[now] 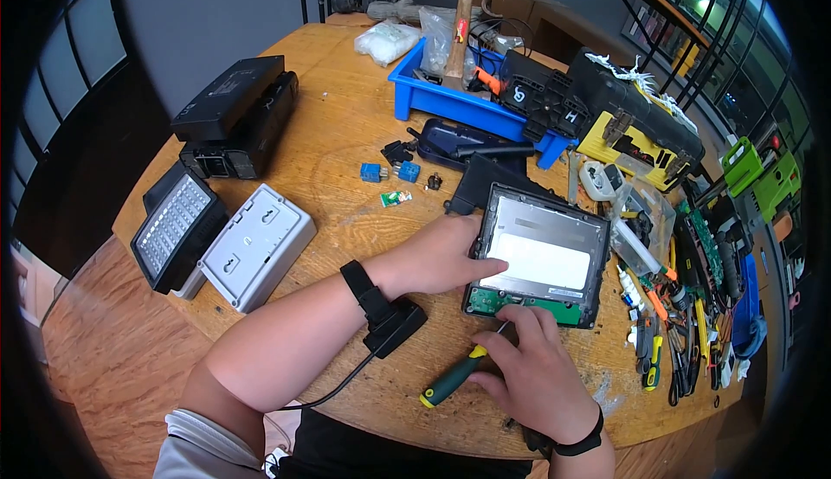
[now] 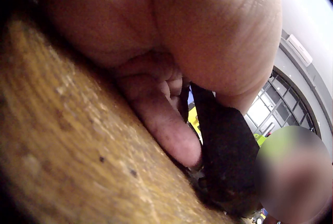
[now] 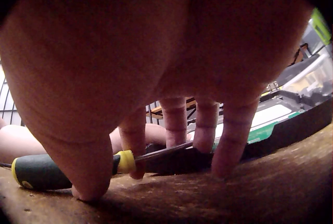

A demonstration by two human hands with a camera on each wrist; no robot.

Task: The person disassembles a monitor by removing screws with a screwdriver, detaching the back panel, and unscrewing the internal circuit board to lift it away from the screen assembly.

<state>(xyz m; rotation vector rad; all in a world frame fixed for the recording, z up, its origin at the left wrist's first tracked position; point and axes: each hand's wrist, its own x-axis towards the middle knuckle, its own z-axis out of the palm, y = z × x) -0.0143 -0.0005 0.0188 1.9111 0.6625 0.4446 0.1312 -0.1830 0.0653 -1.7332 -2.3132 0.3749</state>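
Observation:
A tablet-sized display panel [image 1: 550, 250] in a black frame lies tilted on the table, its silver plate and green circuit board [image 1: 528, 306] facing up. My left hand [image 1: 437, 254] grips its left edge, thumb over the silver plate and fingers underneath. In the left wrist view the left hand [image 2: 166, 78] holds the dark frame [image 2: 229, 156] close over the wood. My right hand [image 1: 541, 375] pinches a green-and-yellow screwdriver [image 1: 454, 377] by the panel's near edge. From the right wrist, the thumb [image 3: 91, 172] crosses the screwdriver's handle [image 3: 44, 171], with fingertips near the shaft and tabletop.
Blue connectors [image 1: 407, 171] and small parts lie beyond the left hand. A blue bin [image 1: 414, 98] with a hammer [image 1: 459, 38] stands at the back. Pliers, screwdrivers and other tools crowd the right side [image 1: 684, 340]. A white box [image 1: 260, 250] and LED lamp [image 1: 173, 228] sit left.

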